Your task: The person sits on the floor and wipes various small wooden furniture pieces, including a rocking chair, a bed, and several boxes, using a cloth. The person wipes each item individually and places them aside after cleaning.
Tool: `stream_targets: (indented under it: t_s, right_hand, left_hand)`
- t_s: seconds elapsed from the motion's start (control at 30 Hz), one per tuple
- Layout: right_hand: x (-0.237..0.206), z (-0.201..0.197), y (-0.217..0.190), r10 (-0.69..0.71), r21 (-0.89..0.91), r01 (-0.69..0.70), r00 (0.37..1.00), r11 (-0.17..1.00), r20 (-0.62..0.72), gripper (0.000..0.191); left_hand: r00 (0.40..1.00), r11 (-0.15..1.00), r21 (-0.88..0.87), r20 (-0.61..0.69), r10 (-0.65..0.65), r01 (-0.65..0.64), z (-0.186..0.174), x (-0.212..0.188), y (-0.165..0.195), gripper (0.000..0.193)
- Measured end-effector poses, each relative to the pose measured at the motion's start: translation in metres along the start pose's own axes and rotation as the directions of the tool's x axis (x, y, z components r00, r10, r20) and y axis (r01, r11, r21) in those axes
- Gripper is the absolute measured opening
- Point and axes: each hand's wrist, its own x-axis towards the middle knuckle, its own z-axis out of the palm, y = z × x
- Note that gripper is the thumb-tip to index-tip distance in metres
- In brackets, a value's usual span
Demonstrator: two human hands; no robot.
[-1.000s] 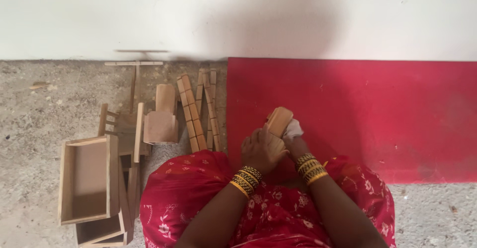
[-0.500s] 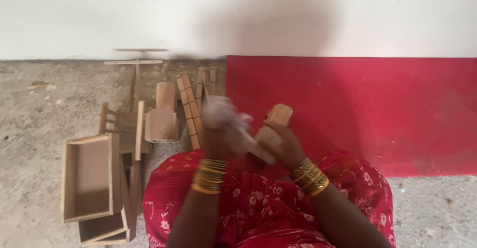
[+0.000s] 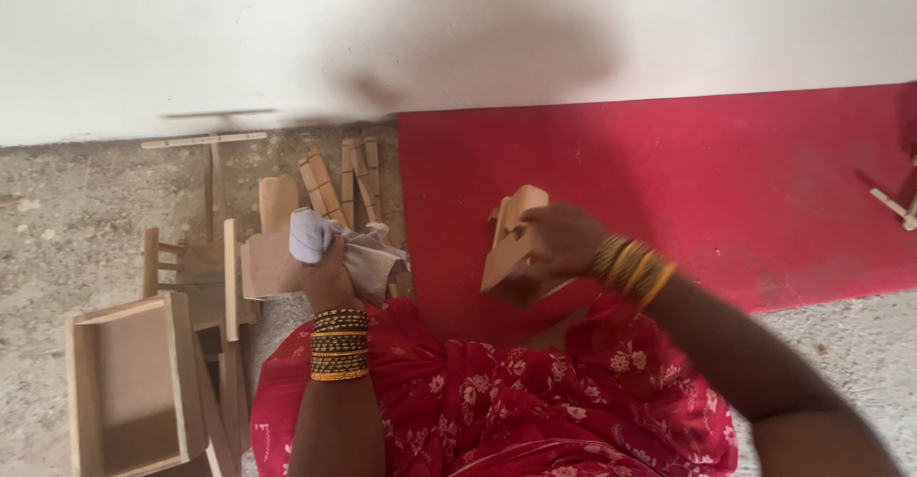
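My fingers are busy on both sides. My right hand (image 3: 559,241) is clamped around a small pale wooden piece (image 3: 511,236), fingers wrapped over its right edge, thumb side tucked behind; the piece stands tilted, its narrow top pointing up toward the wall. It hangs above the red mat (image 3: 726,190), near the mat's lower left corner, just over my knee. My left hand (image 3: 330,281) is closed on a crumpled cloth (image 3: 349,248), light bluish at the bunched end above my knuckles and greyer where it spills out to the right of my fist. That fist is over the bare concrete floor (image 3: 57,219), close to the mat's left edge.

Gold and dark bangles ring both my wrists, and my red flowered dress (image 3: 497,410) fills the bottom of the view.

Just left of the cloth, a flat wooden board (image 3: 267,262) lies on the floor, with a rounded-top piece above it. Beyond these, toward the white wall (image 3: 191,38), several narrow slats (image 3: 344,181) lie side by side near the mat's left edge. A T-shaped strip (image 3: 205,143) lies close to the wall. At the floor's lower left sits an open wooden box (image 3: 129,386), and a small ladder-like frame (image 3: 167,262) lies above it. At the far right edge of the mat, part of another thin wooden piece (image 3: 893,202) shows.
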Motion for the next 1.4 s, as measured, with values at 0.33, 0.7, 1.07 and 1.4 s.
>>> stream_targets:
  t_s: [0.33,0.7,1.07,1.4]
  right_hand:
    - [-0.035,-0.027,0.128,0.350,-0.153,-0.356,0.935,0.922,-0.062,0.076]
    - [-0.066,0.054,0.218,0.253,-0.356,-0.402,0.883,0.844,-0.396,0.058]
    - [-0.075,0.067,0.233,0.246,-0.462,-0.434,0.877,0.773,-0.412,0.068]
    - [-0.016,0.076,0.113,-0.133,0.377,0.213,0.965,0.901,-0.228,0.097]
  left_hand:
    - [0.993,0.996,0.059,0.103,0.060,-0.067,0.004,-0.004,-0.005,0.033]
    - [0.996,0.990,0.122,0.042,-0.072,0.067,0.006,-0.009,-0.010,0.031]
    - [0.625,0.052,0.674,0.649,0.434,-0.737,-0.016,0.007,-0.067,0.023]
    - [0.802,0.823,0.528,0.573,-0.166,-0.207,0.056,-0.053,-0.087,0.050]
